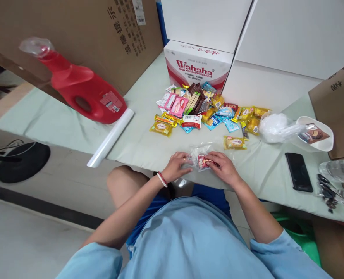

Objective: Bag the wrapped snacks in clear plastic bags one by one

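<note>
Near the table's front edge lies a thin clear plastic bag (pixel 202 149), crumpled and spread out. My left hand (pixel 176 166) is at the bag's left side, its fingers curled onto the plastic with the thumb lower down. A small red-and-white snack packet (pixel 202 161) rests at the bag, and my right hand (pixel 222 166) grips its right side between thumb and fingers. Whether the packet is inside the bag or on top of it I cannot tell. Just beyond my right hand is a yellow wrapped snack (pixel 235 143).
A pile of wrapped snacks (pixel 189 106) sits before a Wahaba-style water carton (pixel 196 68). Left are a red jug (pixel 85 93) and a white plastic roll (pixel 110 137). Right are a bundled plastic bag (pixel 276 127), a white bowl (pixel 320 145) and a black phone (pixel 299 171).
</note>
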The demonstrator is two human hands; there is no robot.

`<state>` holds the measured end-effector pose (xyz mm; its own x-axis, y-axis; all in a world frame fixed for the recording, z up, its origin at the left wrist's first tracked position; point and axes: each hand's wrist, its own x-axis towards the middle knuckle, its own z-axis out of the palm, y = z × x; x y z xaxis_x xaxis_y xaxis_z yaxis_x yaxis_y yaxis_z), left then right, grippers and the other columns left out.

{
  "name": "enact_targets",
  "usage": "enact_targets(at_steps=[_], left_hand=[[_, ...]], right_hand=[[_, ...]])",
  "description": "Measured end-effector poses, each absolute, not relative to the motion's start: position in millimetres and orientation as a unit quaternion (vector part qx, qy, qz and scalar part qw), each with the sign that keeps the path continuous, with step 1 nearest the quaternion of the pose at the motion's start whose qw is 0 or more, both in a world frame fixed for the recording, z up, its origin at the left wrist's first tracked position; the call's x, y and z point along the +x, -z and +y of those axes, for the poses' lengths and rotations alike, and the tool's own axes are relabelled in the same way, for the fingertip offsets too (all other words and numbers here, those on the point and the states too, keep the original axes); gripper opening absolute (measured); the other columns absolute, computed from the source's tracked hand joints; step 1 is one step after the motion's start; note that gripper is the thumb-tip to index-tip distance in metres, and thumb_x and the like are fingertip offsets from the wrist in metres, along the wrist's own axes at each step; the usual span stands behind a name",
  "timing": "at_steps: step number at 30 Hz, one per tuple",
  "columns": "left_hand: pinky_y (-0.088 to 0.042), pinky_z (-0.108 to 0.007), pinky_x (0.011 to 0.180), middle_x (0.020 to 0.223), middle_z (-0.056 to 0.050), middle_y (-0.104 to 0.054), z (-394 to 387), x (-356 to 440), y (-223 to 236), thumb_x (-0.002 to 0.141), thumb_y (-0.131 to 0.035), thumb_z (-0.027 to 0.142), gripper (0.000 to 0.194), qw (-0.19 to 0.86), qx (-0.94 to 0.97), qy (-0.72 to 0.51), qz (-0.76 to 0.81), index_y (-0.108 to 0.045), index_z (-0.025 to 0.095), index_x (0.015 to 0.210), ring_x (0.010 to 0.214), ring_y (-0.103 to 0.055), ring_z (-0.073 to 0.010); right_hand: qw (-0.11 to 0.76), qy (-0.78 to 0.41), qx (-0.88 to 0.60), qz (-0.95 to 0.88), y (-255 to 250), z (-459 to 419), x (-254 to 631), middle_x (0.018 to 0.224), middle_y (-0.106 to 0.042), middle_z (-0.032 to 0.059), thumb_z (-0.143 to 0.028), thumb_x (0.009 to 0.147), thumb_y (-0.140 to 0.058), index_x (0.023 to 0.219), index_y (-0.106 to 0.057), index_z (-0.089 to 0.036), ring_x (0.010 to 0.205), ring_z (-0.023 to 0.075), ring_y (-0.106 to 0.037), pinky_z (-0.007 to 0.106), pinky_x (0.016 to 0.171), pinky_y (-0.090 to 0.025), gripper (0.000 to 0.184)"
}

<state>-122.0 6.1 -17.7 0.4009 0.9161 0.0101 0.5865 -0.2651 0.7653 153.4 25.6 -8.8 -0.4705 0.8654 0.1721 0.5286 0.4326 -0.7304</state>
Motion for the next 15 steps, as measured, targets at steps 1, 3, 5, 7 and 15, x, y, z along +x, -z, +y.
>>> enact_targets(at_steps=[1,3,5,7,15], left_hand=[[-0.043,-0.046,0.107,0.119,-0.009,-0.072,7.8,-120.7,20.2,0.087,-0.072,0.048,0.025,0.353,0.751,-0.246,0.501,-0.075,0.024,0.093,0.115,-0.060,-0.0259],[-0.045,-0.044,0.105,0.108,-0.008,-0.075,14.9,-129.5,20.7,0.092,-0.065,0.045,0.026,0.370,0.737,-0.274,0.495,-0.072,0.023,0.082,0.107,-0.064,-0.0228],[-0.046,-0.043,0.104,0.103,-0.007,-0.076,24.0,-147.7,16.5,0.092,-0.064,0.049,0.029,0.395,0.730,-0.281,0.482,-0.071,0.023,0.081,0.104,-0.065,-0.0221],[-0.048,-0.043,0.103,0.101,-0.007,-0.076,30.7,-165.1,10.1,0.091,-0.064,0.053,0.032,0.410,0.727,-0.268,0.481,-0.071,0.023,0.080,0.103,-0.066,-0.0225],[-0.046,-0.050,0.098,0.103,-0.012,-0.069,-19.2,-117.9,-19.2,0.097,-0.054,0.036,0.019,0.048,0.633,-0.351,0.689,-0.068,0.023,0.097,0.106,-0.061,-0.0291]], right_hand=[[0.274,-0.312,-0.435,-0.799,8.7,25.6,154.2,0.127,-0.069,0.0089,-0.035,0.100,-0.059,0.126,-0.074,-0.031,0.119,0.0245,-0.064,0.045,0.106,-0.051,0.030],[0.271,-0.322,-0.435,-0.796,7.7,25.4,155.6,0.129,-0.069,0.0090,-0.035,0.100,-0.059,0.126,-0.074,-0.031,0.120,0.0244,-0.064,0.044,0.107,-0.050,0.030],[0.270,-0.334,-0.436,-0.791,6.3,24.7,156.3,0.131,-0.068,0.0088,-0.034,0.100,-0.060,0.128,-0.073,-0.032,0.121,0.0238,-0.065,0.043,0.107,-0.051,0.031],[0.273,-0.346,-0.439,-0.783,5.5,23.8,155.4,0.132,-0.066,0.0085,-0.035,0.099,-0.061,0.132,-0.071,-0.032,0.119,0.0229,-0.066,0.040,0.105,-0.053,0.035],[0.290,-0.353,-0.454,-0.765,6.2,20.8,147.0,0.129,-0.066,0.0083,-0.034,0.097,-0.064,0.132,-0.071,-0.033,0.116,0.0226,-0.066,0.039,0.103,-0.053,0.036]])
